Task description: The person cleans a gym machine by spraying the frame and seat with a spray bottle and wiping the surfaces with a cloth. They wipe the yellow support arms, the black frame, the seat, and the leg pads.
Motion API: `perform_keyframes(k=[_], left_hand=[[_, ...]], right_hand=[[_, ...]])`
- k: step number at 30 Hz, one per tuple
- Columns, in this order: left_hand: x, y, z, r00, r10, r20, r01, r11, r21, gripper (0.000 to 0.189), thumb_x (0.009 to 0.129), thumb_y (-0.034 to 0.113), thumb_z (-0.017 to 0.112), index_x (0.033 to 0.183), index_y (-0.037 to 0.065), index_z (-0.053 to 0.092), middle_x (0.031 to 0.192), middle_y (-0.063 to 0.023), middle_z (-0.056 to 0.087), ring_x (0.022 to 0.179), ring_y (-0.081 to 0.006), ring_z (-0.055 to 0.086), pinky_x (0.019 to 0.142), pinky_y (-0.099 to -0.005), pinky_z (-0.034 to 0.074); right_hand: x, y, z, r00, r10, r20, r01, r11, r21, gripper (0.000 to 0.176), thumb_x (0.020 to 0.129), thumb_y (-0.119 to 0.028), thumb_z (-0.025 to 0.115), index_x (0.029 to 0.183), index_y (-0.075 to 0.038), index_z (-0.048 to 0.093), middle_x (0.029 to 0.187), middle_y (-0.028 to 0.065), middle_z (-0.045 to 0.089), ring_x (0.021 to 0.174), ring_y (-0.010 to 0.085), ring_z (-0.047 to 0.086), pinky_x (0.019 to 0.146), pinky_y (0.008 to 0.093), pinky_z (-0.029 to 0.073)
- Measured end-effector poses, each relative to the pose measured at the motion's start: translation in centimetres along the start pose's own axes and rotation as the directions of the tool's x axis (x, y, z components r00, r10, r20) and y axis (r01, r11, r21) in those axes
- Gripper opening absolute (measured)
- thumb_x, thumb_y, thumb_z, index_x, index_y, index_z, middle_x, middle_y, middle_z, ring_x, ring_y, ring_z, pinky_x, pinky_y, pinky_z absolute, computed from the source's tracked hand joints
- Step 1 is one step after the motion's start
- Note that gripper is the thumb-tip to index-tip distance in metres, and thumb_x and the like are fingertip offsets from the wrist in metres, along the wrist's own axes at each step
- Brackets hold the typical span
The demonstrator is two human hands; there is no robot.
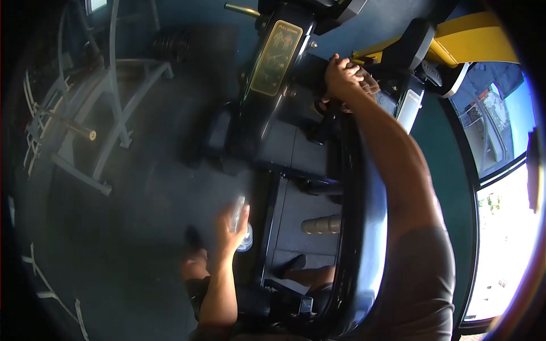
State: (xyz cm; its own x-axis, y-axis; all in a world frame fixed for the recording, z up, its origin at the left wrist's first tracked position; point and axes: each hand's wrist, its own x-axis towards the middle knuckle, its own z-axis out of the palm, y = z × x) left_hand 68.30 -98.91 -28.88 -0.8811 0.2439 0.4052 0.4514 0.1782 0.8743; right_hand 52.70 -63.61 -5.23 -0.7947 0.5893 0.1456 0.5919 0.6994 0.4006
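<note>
My left hand point(230, 230) is closed around a spray bottle point(245, 243) with a clear body, its pale top rising past my fingers. It is held low, left of the machine's frame. My right arm stretches far forward, and my right hand point(343, 78) presses a brownish cloth point(369, 86) against a dark part of the gym machine point(364, 227). The fingers are bent over the cloth, and part of it is hidden under the hand. A "PULL DOWN" instruction plate point(277, 57) sits on the machine's upright, left of my right hand.
A yellow machine arm point(475, 37) juts in at the upper right. Grey metal racks point(116, 91) stand on the dark floor at left, with a bar end point(92, 135) sticking out. A ribbed cylinder point(321, 225) lies inside the frame. Windows point(506, 244) line the right side.
</note>
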Motion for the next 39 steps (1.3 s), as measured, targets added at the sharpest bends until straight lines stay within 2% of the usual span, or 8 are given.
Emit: perform_keyframes(k=[6, 13, 19, 22, 24, 31, 35, 39], left_hand=[[0.1, 0.6, -0.4, 0.991, -0.131, 0.017, 0.132, 0.988, -0.083, 0.02, 0.091, 0.023, 0.07, 0.094, 0.003, 0.068, 0.078, -0.0147, 0.066, 0.068, -0.0302, 0.065, 0.062, -0.0387, 0.05], [0.2, 0.0, -0.2, 0.986, -0.108, 0.128, 0.117, 0.991, -0.065, 0.017, 0.091, 0.019, 0.069, 0.093, 0.002, 0.067, 0.08, -0.0154, 0.065, 0.07, -0.0306, 0.064, 0.065, -0.0388, 0.05], [0.4, 0.6, -0.9, 0.981, -0.121, 0.155, 0.126, 0.992, -0.023, 0.021, 0.094, 0.022, 0.066, 0.097, 0.001, 0.068, 0.083, -0.0154, 0.068, 0.075, -0.0302, 0.067, 0.067, -0.0366, 0.051], [0.8, 1.7, -0.6, 0.997, -0.048, 0.058, 0.053, 0.993, -0.105, 0.029, 0.094, 0.025, 0.065, 0.083, -0.002, 0.062, 0.07, -0.0164, 0.059, 0.063, -0.0335, 0.06, 0.058, -0.0415, 0.044], [0.2, 0.2, 0.3, 0.998, -0.029, 0.05, 0.034, 0.995, -0.095, 0.03, 0.094, 0.025, 0.066, 0.083, -0.002, 0.062, 0.07, -0.0166, 0.06, 0.063, -0.0333, 0.06, 0.058, -0.0409, 0.044], [-0.4, -1.7, 1.5, 0.999, -0.025, 0.048, 0.026, 0.999, -0.03, 0.038, 0.096, 0.034, 0.065, 0.081, -0.001, 0.062, 0.067, -0.0149, 0.061, 0.059, -0.0264, 0.06, 0.056, -0.0381, 0.044], [-1.9, -6.4, 2.3, 0.998, -0.043, 0.052, 0.035, 0.991, 0.128, 0.04, 0.096, 0.035, 0.065, 0.082, -0.002, 0.063, 0.068, -0.0115, 0.064, 0.059, -0.0184, 0.061, 0.053, -0.0345, 0.044], [-1.8, -4.6, 1.2, 0.902, -0.404, 0.15, 0.379, 0.909, 0.173, 0.039, 0.094, 0.038, 0.065, 0.111, 0.004, 0.07, 0.094, -0.0157, 0.072, 0.084, -0.0292, 0.071, 0.076, -0.0379, 0.055]], right_hand=[[2.3, 5.3, 1.5, 0.927, -0.121, -0.355, 0.283, 0.846, 0.451, 0.118, 0.075, -0.057, 0.079, 0.149, 0.012, 0.018, 0.135, 0.0353, 0.048, 0.132, 0.0449, 0.046, 0.111, 0.043, 0.038], [2.6, 0.9, 2.1, 0.679, -0.423, -0.6, 0.63, 0.756, 0.179, 0.091, 0.091, -0.049, 0.063, 0.149, 0.009, 0.023, 0.153, 0.0306, 0.031, 0.143, 0.0432, 0.031, 0.117, 0.0458, 0.029], [3.4, 11.7, 4.2, 0.883, -0.265, -0.388, 0.462, 0.643, 0.611, 0.05, 0.097, -0.041, 0.057, 0.139, -0.013, 0.055, 0.142, 0.0312, 0.046, 0.133, 0.0444, 0.045, 0.114, 0.0439, 0.037], [3.5, 16.7, 11.8, 0.716, -0.352, -0.603, 0.412, 0.91, -0.042, 0.036, 0.099, -0.031, 0.057, 0.132, -0.019, 0.061, 0.14, 0.0272, 0.05, 0.128, 0.04, 0.052, 0.106, 0.0447, 0.045], [-2.8, 17.1, 9.8, 0.921, -0.076, -0.382, 0.358, 0.552, 0.753, 0.042, 0.098, -0.021, 0.056, 0.137, -0.009, 0.054, 0.141, 0.0234, 0.052, 0.128, 0.0391, 0.052, 0.101, 0.0452, 0.046], [-17.2, 18.3, 12.2, 0.893, 0.405, 0.199, 0.084, -0.582, 0.809, 0.053, 0.101, -0.032, 0.057, 0.143, -0.001, 0.046, 0.13, 0.0102, 0.061, 0.118, 0.0198, 0.058, 0.098, 0.032, 0.047], [-12.2, 19.5, 6.3, 0.546, 0.365, -0.754, 0.466, 0.616, 0.635, 0.051, 0.097, -0.027, 0.061, 0.142, -0.008, 0.047, 0.136, 0.016, 0.054, 0.132, 0.0334, 0.048, 0.11, 0.0402, 0.038], [-2.7, 17.7, 10.6, 0.661, -0.126, -0.739, 0.357, 0.92, 0.163, 0.067, 0.089, -0.041, 0.062, 0.148, -0.016, 0.043, 0.146, 0.0162, 0.044, 0.139, 0.037, 0.038, 0.115, 0.0463, 0.03]])
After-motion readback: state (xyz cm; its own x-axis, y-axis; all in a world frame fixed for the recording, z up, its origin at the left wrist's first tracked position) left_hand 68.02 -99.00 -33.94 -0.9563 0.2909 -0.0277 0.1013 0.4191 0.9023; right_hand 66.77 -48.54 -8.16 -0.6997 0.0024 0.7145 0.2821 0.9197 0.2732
